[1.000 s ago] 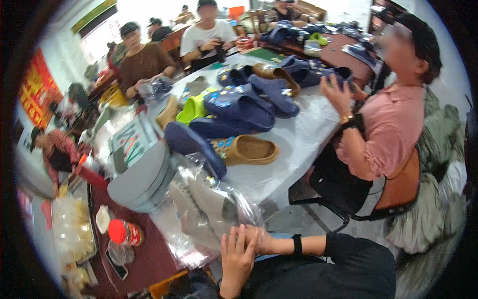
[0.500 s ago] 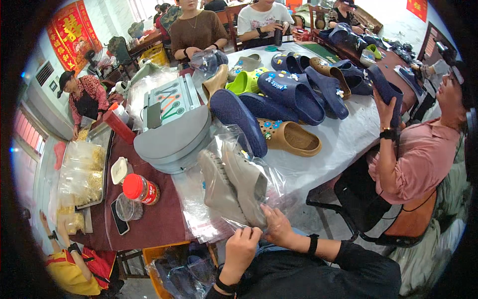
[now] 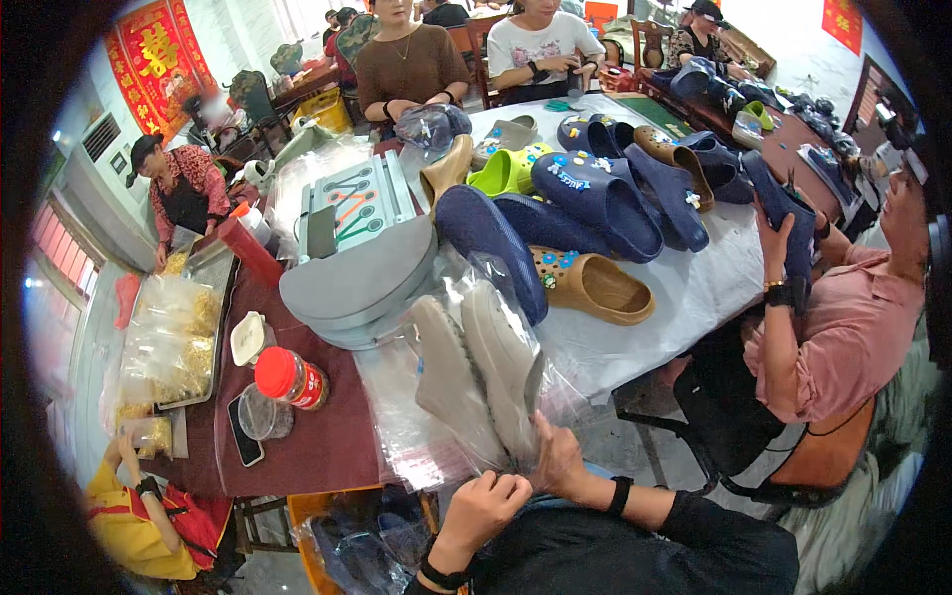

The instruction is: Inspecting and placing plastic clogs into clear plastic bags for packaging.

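A pair of grey-beige clogs (image 3: 501, 362) lies side by side in a clear plastic bag (image 3: 397, 421) at the near edge of the table. My left hand (image 3: 486, 508) pinches the bag's near edge below the heels. Beside it, my right hand (image 3: 561, 458) grips the right side of the bag's near end, its index finger stretched along the plastic. Just beyond the bag are a navy clog (image 3: 486, 248), standing with its ridged sole showing, and a tan clog (image 3: 598, 286) with blue charms.
More navy, green and brown clogs cover the white sheet (image 3: 684, 307). To the left stand a grey machine (image 3: 362, 273), a red-lidded jar (image 3: 290, 379), a clear tub (image 3: 265, 414) and a phone (image 3: 247, 432). An orange crate (image 3: 305, 531) with bagged shoes sits below. A co-worker (image 3: 843, 317) holds a navy clog at right.
The bagged clogs have turned slightly and show more of their smooth sides. Both my hands have shifted a little and stay on the bag. The whole view has moved slightly.
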### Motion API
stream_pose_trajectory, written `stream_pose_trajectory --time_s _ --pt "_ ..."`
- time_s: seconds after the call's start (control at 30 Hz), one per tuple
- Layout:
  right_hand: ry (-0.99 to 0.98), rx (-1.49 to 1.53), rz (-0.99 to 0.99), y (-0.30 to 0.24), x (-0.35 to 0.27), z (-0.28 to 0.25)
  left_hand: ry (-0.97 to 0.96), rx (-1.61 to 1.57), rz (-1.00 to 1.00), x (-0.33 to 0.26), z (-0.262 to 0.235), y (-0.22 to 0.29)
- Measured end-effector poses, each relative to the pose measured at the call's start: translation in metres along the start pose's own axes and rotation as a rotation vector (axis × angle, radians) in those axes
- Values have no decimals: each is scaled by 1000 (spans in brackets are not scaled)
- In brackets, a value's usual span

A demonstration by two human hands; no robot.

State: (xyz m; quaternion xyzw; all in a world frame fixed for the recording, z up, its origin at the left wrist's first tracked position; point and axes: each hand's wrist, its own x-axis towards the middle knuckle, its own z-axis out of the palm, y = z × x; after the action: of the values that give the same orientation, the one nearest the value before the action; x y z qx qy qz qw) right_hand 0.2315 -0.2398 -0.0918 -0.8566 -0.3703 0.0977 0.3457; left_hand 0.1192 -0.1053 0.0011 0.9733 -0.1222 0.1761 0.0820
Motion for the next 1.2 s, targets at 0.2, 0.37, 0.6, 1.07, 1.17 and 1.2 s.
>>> stream_pose_trajectory --time_s 0.2,0.37,0.6,1.07,1.17,1.2 --pt "348 -46 -452 8 14 11 134 -18 -439 -2 13 11" --pt "286 -18 -462 -6 23 5 16 189 -776 -12 16 3" --pt "323 91 -379 5 26 10 -129 123 -462 -12 12 3" --pt "93 -114 -502 -27 -8 -48 394 -655 -807 14 11 -1" --pt "476 -418 -836 -21 -21 -65 522 -596 -698 21 3 1" --pt "583 -347 -690 2 -23 -54 529 -610 -645 25 1 5"
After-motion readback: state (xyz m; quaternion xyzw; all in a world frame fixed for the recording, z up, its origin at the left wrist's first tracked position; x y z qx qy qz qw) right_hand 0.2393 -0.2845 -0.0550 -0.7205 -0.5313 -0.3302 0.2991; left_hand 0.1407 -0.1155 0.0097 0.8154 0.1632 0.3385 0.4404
